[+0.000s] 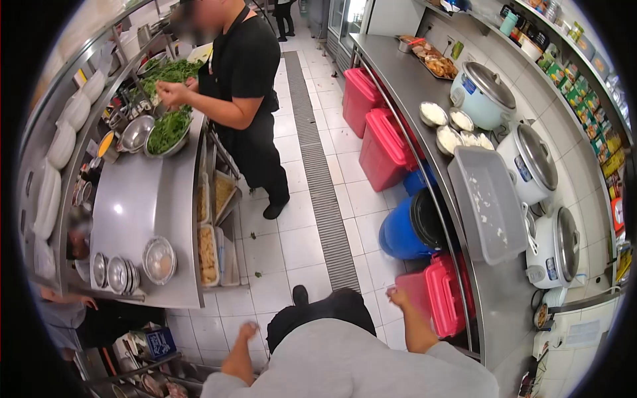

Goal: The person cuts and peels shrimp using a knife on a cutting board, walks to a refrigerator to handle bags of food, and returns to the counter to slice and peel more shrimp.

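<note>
My left hand (248, 330) hangs low beside my left hip over the tiled floor, its fingers curled in and nothing seen in them. On the other side, my right hand (399, 297) is held out from my body with fingers loosely bent and a fingertip standing apart; no object shows in it. The nearest thing to it is a red lidded bin (446, 298) under the right counter. Neither hand appears to touch anything. A metal counter (133, 199) stands to my left, holding a strainer bowl (159, 260) and several small metal bowls (118, 273).
A co-worker in black (245, 86) stands at the left counter by a bowl of greens (168, 131). Rice cookers (527, 166), bowls of rice (449, 140) and a grey plastic tub (488, 202) line the right counter. A blue barrel (408, 229) stands below. A drain grate (318, 166) runs along the aisle.
</note>
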Demonstrator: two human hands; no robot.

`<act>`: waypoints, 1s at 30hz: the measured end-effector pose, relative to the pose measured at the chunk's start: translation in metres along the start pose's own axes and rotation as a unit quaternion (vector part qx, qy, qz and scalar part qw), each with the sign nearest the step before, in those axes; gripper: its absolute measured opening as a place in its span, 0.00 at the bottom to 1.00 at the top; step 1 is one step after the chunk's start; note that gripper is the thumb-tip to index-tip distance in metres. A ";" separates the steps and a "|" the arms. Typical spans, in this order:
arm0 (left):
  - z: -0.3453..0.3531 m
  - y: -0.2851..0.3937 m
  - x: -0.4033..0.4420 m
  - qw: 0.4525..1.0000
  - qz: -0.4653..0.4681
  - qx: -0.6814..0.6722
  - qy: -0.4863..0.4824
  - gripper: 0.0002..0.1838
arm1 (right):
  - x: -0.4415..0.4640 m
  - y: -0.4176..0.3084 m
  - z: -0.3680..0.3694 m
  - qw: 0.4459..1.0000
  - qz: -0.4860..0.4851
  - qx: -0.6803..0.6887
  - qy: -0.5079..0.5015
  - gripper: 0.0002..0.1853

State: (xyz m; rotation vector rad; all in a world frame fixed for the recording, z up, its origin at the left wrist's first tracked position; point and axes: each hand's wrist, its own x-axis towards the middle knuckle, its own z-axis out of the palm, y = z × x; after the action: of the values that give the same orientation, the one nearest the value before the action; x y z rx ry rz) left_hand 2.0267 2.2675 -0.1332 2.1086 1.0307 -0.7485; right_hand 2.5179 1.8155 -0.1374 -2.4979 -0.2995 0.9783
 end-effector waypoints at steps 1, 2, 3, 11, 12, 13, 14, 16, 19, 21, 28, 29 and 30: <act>-0.045 -0.003 0.058 0.999 0.012 0.025 0.018 0.20 | -0.013 0.020 0.018 0.998 0.034 0.051 0.002 0.15; -0.098 0.003 0.105 0.987 0.153 -0.012 0.055 0.21 | -0.017 0.031 0.017 0.973 -0.099 -0.165 -0.127 0.15; -0.148 0.033 0.141 0.990 0.056 -0.066 0.115 0.19 | -0.044 0.008 0.017 0.986 0.118 0.012 -0.120 0.14; -0.368 0.279 0.197 0.920 0.236 -0.226 0.215 0.22 | -0.011 -0.023 -0.002 0.893 0.388 0.201 -0.108 0.06; -0.363 0.284 0.201 0.937 0.215 -0.197 0.193 0.23 | 0.013 -0.028 -0.008 0.899 0.368 0.214 -0.108 0.08; -0.361 0.286 0.210 0.950 0.195 -0.167 0.176 0.23 | 0.046 -0.035 -0.016 0.905 0.344 0.227 -0.107 0.09; -0.351 0.277 0.226 0.956 0.193 -0.160 0.155 0.24 | 0.137 0.070 0.029 0.969 0.074 -0.016 -0.234 0.11; -0.310 0.237 0.249 0.971 0.177 -0.109 0.122 0.26 | 0.184 -0.011 -0.031 0.995 0.039 -0.009 -0.096 0.11; -0.256 0.162 0.270 0.990 0.120 -0.069 0.000 0.26 | 0.234 -0.146 -0.114 0.970 0.022 0.202 0.136 0.12; -0.238 0.117 0.264 0.983 0.143 0.092 -0.065 0.21 | 0.277 -0.186 -0.140 0.952 -0.074 0.201 0.220 0.14; -0.240 0.110 0.264 0.975 0.032 -0.212 0.062 0.10 | 0.272 -0.293 -0.227 0.976 -0.081 0.146 0.137 0.17; -0.241 0.123 0.265 0.946 -0.016 -0.312 0.091 0.10 | 0.275 -0.298 -0.234 0.979 -0.089 0.118 0.143 0.18; -0.252 0.150 0.264 0.903 -0.063 -0.408 0.119 0.10 | 0.277 -0.303 -0.242 0.980 -0.096 0.089 0.149 0.18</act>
State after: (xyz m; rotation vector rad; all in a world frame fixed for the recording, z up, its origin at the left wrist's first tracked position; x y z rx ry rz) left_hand 2.3397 2.5075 -0.1226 1.4179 1.3252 -0.0542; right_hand 2.8730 2.1021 0.0004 -2.3563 -0.3335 0.5198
